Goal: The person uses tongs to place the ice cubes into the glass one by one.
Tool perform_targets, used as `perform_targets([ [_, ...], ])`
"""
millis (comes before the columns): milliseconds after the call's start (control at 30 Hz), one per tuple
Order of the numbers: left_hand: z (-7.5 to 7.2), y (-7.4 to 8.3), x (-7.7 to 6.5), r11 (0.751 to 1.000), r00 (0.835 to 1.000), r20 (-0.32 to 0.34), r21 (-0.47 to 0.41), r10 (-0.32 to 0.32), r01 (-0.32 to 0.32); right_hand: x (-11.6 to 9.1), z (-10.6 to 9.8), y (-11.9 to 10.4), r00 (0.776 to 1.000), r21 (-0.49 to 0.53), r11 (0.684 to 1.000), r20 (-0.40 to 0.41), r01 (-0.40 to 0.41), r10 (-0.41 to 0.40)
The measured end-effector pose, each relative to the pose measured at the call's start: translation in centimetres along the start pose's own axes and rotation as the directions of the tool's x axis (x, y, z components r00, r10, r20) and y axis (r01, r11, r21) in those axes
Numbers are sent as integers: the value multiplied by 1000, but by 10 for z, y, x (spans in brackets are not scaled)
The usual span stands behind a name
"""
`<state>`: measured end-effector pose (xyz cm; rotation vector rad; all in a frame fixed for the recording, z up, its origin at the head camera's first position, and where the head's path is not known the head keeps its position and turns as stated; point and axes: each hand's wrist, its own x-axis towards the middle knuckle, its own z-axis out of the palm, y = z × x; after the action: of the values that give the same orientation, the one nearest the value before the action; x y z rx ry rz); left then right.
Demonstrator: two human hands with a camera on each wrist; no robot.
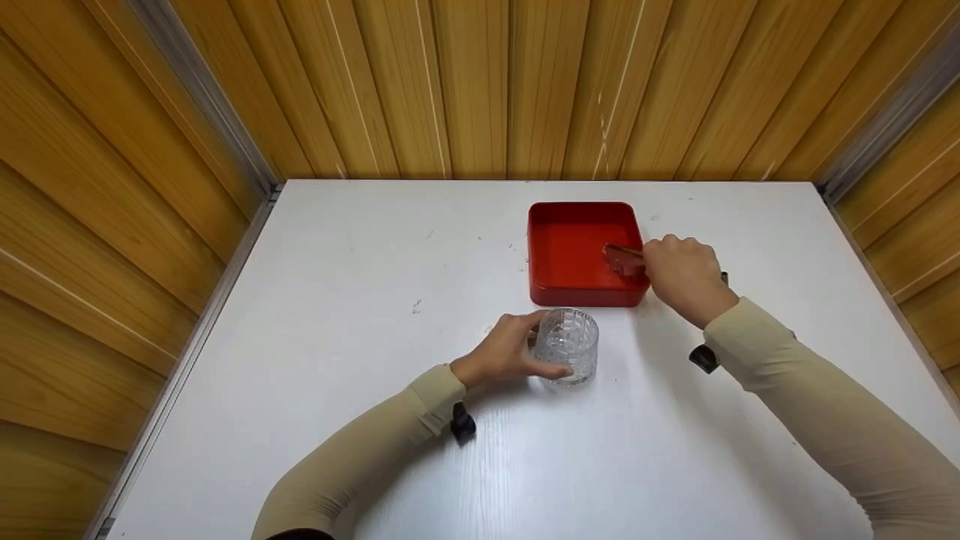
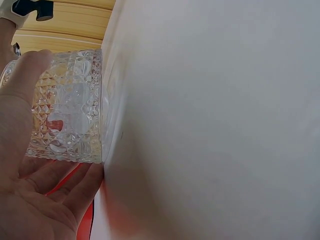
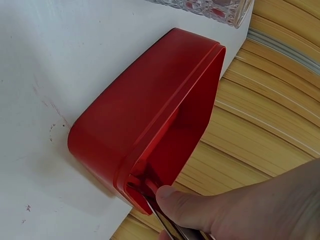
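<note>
A clear patterned glass stands upright on the white table, in front of a red square box. My left hand holds the glass from its left side, thumb across the near side and fingers behind. In the left wrist view the textured wall of the glass lies between thumb and fingers. My right hand grips shiny metal tongs over the box's right rim, their tips inside it. From the right wrist, the thumb presses along the tongs; their tips are partly hidden by the box wall.
The white table has small dark marks scattered near the box. Wood-panelled walls enclose its back and sides, with grey metal strips at the corners.
</note>
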<state>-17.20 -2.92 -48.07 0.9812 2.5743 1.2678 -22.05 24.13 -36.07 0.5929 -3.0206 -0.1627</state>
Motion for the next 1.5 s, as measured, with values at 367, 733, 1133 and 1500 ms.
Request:
perform_targets([
  [367,-1,1,1,1000,1000,1,-18,3,-3,2,-1,16,998,68,997,-45,35,-32],
  [733,-1,2,0,1000,1000,7,-18,-11,12,5,-3,36,1000,156,987,-8,27,-26],
  [1133,-1,-2,2,1000,1000,-3,-15,16,-16,5,-4,53,997,271,961,-64,52,-36],
  [1500,-2,0,2,1000,1000,3,-14,-3,3,6,-8,60,998,317,948,-55,26,-9],
])
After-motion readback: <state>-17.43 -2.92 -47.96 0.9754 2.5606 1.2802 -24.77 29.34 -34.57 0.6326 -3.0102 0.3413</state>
